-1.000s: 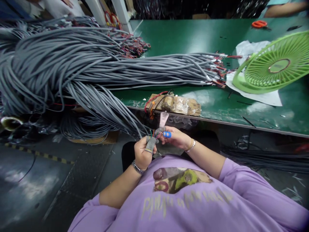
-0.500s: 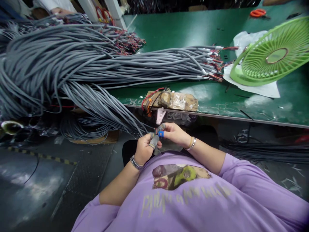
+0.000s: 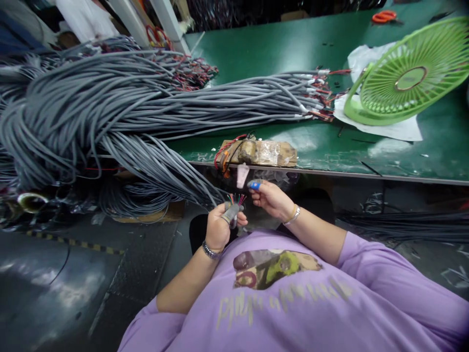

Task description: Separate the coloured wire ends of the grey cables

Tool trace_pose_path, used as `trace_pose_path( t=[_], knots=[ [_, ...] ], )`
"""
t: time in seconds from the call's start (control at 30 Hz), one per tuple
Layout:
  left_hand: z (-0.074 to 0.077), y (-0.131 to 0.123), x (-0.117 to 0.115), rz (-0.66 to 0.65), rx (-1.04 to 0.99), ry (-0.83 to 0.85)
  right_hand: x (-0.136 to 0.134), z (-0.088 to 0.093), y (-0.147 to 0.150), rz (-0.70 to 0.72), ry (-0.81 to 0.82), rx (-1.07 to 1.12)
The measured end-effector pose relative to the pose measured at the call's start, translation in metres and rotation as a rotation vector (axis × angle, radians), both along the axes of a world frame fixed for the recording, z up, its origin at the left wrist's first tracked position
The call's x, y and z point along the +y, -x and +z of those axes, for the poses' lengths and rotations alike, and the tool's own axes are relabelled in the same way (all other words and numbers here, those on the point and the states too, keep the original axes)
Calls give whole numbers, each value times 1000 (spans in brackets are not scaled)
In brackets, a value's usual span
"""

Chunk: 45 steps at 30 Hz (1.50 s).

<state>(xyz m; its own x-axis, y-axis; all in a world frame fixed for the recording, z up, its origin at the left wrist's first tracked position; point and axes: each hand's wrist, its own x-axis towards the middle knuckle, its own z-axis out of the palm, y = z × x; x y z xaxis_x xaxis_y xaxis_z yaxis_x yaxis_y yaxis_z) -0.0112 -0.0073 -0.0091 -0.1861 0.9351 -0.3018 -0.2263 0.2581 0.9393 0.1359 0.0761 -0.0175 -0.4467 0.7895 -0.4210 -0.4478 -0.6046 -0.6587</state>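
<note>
My left hand (image 3: pixel 220 226), with grey covers on its fingers, is closed round the end of a grey cable. Thin coloured wires (image 3: pixel 237 198) fan out above the thumb. To its right, my right hand (image 3: pixel 274 200) stands apart from the wires, thumb and forefinger pressed together; blue tape wraps one fingertip. Whatever lies in that pinch, if anything, is too small to see. From the hanging bundle of grey cables (image 3: pixel 164 168), strands run down to my left hand. A pale pink clip-like piece (image 3: pixel 242 175) hangs at the table edge just above my hands.
Grey cables (image 3: pixel 205 105) with red wire ends lie heaped across the green table (image 3: pixel 264 49). On its front edge sits a taped wooden block (image 3: pixel 274 152) with red and black leads. A green fan (image 3: pixel 410 78) stands on white paper at right; orange-handled scissors (image 3: pixel 384 17) lie behind.
My right hand has moved away to the right from my left hand, uncovering the spread coloured wires. My left hand keeps its grip on the cable. The view has shifted slightly.
</note>
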Motion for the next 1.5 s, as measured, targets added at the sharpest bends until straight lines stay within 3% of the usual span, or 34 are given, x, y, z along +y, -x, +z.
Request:
trace_pose_path(
  t=[0.13,0.27,0.4,0.57,0.73,0.87,1.03,1.3,1.5],
  knots=[
    [2,-2,1,31,-6,2,-8,2,-5,178,-54,18],
    [-6,-2,-1,-22,17,-14,-17,3,1,215,-286,-116],
    [-6,-1,-2,-149,106,-51,-17,4,3,181,-460,-194],
    [7,5,1,-337,290,-67,-12,8,-5,300,-533,-186],
    [5,5,4,-289,310,-97,-13,10,-4,207,-550,-208],
    [-1,-1,5,-154,131,-61,-17,4,-1,74,-559,-218],
    [0,-7,2,-63,22,-4,-18,2,-6,112,-567,-169],
    [-2,-8,-2,-126,102,-45,-13,21,0,222,-530,-184],
    [-5,-6,-6,-178,166,-94,-15,18,6,183,-376,-167]
  ],
)
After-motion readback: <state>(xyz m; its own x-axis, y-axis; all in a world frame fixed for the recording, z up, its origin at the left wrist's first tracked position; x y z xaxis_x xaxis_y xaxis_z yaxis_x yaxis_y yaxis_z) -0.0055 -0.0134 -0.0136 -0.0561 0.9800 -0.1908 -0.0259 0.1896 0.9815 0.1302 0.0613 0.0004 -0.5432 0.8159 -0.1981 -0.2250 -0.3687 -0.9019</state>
